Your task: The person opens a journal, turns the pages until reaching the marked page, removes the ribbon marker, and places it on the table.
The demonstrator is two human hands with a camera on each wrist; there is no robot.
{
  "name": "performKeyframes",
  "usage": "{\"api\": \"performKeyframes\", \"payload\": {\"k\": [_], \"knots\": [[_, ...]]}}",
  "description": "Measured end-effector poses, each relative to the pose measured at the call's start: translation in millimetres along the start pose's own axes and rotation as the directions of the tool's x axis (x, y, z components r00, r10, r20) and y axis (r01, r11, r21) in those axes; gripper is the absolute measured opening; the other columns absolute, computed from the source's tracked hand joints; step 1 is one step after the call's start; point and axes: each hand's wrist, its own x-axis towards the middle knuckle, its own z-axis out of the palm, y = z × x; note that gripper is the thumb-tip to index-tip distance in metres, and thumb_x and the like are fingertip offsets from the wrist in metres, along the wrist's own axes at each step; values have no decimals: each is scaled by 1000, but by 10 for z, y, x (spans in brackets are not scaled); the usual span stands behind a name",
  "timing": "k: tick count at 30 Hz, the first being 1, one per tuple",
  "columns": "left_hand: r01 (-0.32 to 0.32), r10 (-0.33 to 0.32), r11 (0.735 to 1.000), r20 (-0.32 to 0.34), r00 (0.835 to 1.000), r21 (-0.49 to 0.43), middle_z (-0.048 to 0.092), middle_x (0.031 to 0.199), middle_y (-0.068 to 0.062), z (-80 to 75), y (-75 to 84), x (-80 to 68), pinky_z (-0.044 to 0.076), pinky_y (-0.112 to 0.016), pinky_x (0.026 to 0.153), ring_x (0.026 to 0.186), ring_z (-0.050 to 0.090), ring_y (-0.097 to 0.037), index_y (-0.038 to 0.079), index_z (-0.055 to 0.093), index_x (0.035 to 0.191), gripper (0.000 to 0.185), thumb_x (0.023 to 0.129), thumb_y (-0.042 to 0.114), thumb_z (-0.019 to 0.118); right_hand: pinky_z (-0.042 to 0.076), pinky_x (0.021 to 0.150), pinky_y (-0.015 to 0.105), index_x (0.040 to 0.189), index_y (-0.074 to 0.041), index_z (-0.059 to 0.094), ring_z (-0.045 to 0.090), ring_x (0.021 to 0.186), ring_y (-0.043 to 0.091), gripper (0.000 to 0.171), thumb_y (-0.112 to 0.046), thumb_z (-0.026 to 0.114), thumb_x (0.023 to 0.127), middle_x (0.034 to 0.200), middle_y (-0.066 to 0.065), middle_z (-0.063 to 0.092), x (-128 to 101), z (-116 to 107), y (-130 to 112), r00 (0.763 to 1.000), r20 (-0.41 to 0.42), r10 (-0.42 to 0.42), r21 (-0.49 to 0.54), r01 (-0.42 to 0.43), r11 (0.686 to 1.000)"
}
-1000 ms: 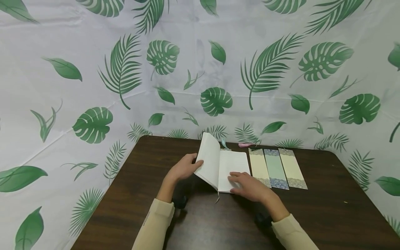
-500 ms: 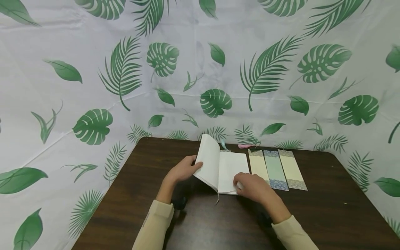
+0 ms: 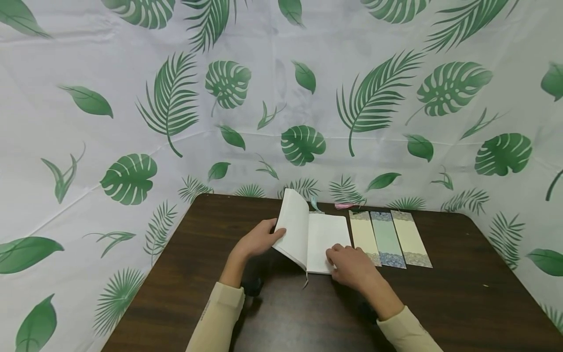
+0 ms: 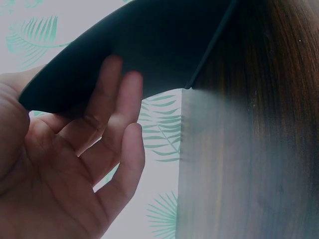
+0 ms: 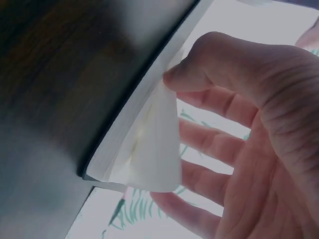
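An open notebook [image 3: 323, 234] with blank white pages lies on the dark wooden table, its left half raised at a slant. My left hand [image 3: 255, 239] grips that raised half by its outer edge, thumb on the page side. In the left wrist view, the fingers lie against the dark cover [image 4: 154, 45]. At the right half's outer edge, my right hand [image 3: 352, 266] pinches some pages [image 5: 157, 144] between thumb and fingers; they bend up from the block beneath. A thin ribbon [image 3: 306, 281] hangs from the spine's near end.
Three lace-patterned strips, cream [image 3: 364, 232], green [image 3: 387, 239] and another cream [image 3: 411, 239], lie right of the notebook. A teal tassel [image 3: 314, 203] and a pink tassel [image 3: 345, 206] lie behind it. A leaf-print cloth [image 3: 264, 98] hangs beyond the table [image 3: 466, 303].
My right hand has gone from lying spread on the right page to curled fingers at its outer edge, pinching pages. The left hand still holds the raised half in place.
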Motion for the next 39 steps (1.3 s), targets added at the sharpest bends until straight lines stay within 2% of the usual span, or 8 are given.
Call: {"api": "performKeyframes", "payload": {"k": [7, 10, 16, 21, 24, 28, 32, 39], "knots": [[0, 0, 1000, 1, 1000, 3, 75, 113, -11, 6, -19, 3, 56, -42, 94, 97, 68, -16, -1, 60, 142, 40, 114, 26, 51, 55, 86, 56, 88, -17, 62, 65, 94, 27, 21, -12, 82, 90, 109, 6, 70, -20, -17, -21, 1000, 13, 9, -10, -9, 1000], [1, -1, 1000, 7, 1000, 6, 74, 114, -12, 13, -35, 11, 56, -42, 95, 97, 68, -17, -1, 59, 143, 40, 114, 26, 52, 55, 90, 59, 105, -13, 64, 67, 103, 31, 25, -13, 84, 90, 118, 9, 70, -26, -13, -3, 999, 18, 43, -4, -43, 999], [-9, 9, 1000, 15, 1000, 12, 74, 115, -13, 17, -49, 16, 57, -45, 96, 99, 68, -18, -3, 57, 144, 42, 114, 26, 52, 51, 101, 69, 159, -10, 45, 61, 132, 47, 83, -19, 88, 88, 154, 22, 58, -28, -37, 79, 989, -13, 144, 17, -144, 989], [2, -2, 1000, 14, 1000, 2, 73, 117, -13, 16, -44, 11, 56, -47, 99, 102, 68, -19, -1, 56, 147, 43, 115, 27, 51, 58, 88, 65, 170, -10, 27, 60, 131, 54, 102, -29, 88, 90, 165, 31, 41, -27, -129, 134, 975, -101, 200, 123, -187, 975], [9, -9, 1000, 12, 1000, -7, 73, 118, -12, 13, -43, 3, 55, -48, 101, 102, 68, -19, -1, 55, 148, 44, 115, 27, 51, 60, 84, 61, 172, -5, 10, 59, 133, 55, 113, -38, 84, 94, 171, 33, 28, 0, -148, 143, 971, -75, 229, 310, -195, 930], [6, -6, 1000, 13, 1000, -15, 73, 117, -12, 15, -58, 2, 55, -48, 101, 102, 68, -18, -1, 54, 149, 45, 115, 28, 51, 58, 94, 61, 171, -3, -8, 55, 142, 51, 120, -52, 74, 99, 174, 31, 24, 66, -107, 112, 964, 41, 261, 559, -239, 794], [1, -1, 1000, 16, 1000, -19, 72, 116, -12, 20, -76, 6, 54, -46, 100, 101, 67, -17, -1, 54, 149, 45, 115, 28, 51, 61, 93, 54, 172, -2, 9, 64, 134, 43, 107, -57, 68, 102, 167, 27, 42, 113, -30, 17, 967, 127, 222, 673, -248, 697], [-15, 15, 999, 17, 1000, -30, 72, 122, -14, 12, -45, 4, 55, -48, 101, 102, 68, -20, 0, 51, 152, 47, 115, 29, 48, 55, 104, 60, 165, -17, 42, 67, 132, 36, 74, -45, 70, 103, 151, 17, 63, 112, 77, -176, 991, 120, 64, 695, -130, 707]]}}
